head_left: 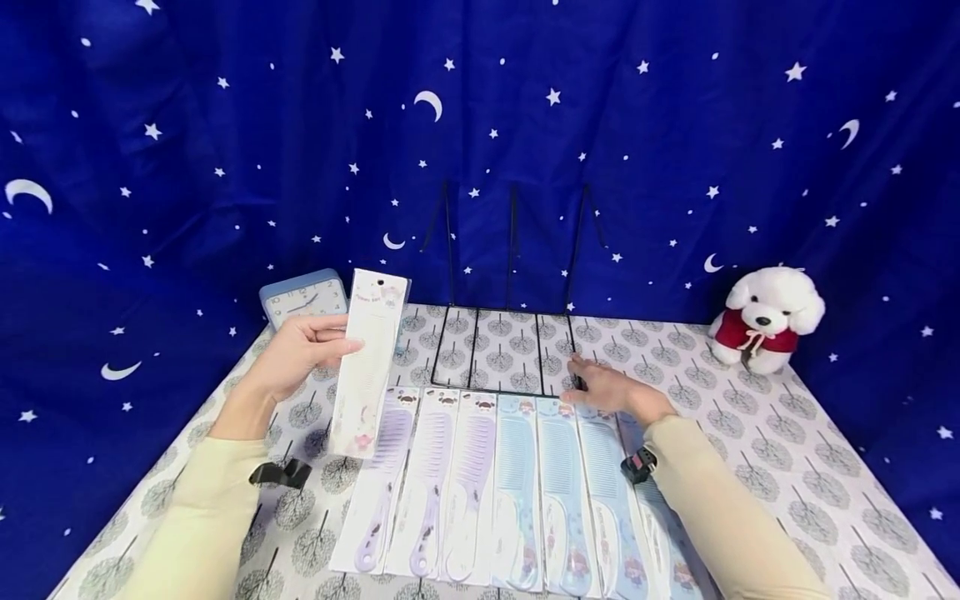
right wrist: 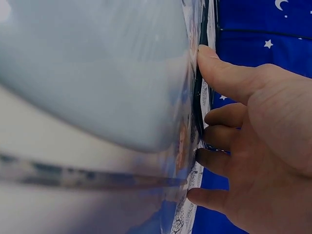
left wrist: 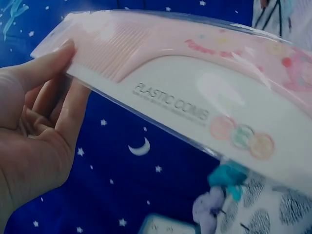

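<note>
My left hand [head_left: 303, 354] pinches a pink plastic comb [left wrist: 131, 44] in its clear packet by the edge, thumb on one side. In the head view the packaged comb stands upright, overlapping the leftmost purple comb [head_left: 390, 450]. My right hand [head_left: 607, 387] is at the front right corner of a black wire rack [head_left: 540, 358], its fingers loosely bent and the thumb at the dark wire [right wrist: 199, 92]. Close below that hand lie packaged blue combs [head_left: 558, 467], which loom large and blurred in the right wrist view.
Purple and blue packaged combs lie in a row along the table front. A blue clock [head_left: 306, 298] stands back left, and a white toy dog [head_left: 765, 317] in red sits back right. Behind the patterned tablecloth [head_left: 750, 417] hangs a starry blue curtain [head_left: 652, 150].
</note>
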The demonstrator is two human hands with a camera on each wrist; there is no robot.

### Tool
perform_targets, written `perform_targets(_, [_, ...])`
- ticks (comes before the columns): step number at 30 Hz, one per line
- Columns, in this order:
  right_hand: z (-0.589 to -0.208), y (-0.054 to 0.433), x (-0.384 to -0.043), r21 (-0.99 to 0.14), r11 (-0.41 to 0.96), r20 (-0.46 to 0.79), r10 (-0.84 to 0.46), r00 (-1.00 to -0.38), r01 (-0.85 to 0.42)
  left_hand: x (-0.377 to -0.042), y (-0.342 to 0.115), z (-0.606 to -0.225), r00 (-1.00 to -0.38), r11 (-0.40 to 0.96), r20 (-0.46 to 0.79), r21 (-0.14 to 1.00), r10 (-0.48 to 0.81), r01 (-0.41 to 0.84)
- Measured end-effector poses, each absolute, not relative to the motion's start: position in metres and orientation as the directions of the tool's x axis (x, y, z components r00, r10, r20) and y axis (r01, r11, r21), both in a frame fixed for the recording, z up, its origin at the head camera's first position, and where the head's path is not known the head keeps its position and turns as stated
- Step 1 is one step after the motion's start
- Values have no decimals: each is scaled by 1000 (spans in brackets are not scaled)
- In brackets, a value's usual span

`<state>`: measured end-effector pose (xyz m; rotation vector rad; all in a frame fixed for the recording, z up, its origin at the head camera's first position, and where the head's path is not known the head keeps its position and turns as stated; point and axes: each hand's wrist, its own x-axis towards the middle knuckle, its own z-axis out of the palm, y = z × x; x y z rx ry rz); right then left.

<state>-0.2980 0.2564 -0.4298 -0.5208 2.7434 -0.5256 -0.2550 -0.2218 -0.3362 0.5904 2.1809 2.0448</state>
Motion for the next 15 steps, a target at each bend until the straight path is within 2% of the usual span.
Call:
perform_targets(6, [-431, 257, -296, -402, 868, -224, -401, -888, -290, -256, -205, -322, -919, -61, 221, 975, 326, 213])
perform_targets(15, [-428, 255, -297, -413, 868, -224, -390, -893, -275, -269, -186, -312, -907, -51, 232, 972, 351, 228])
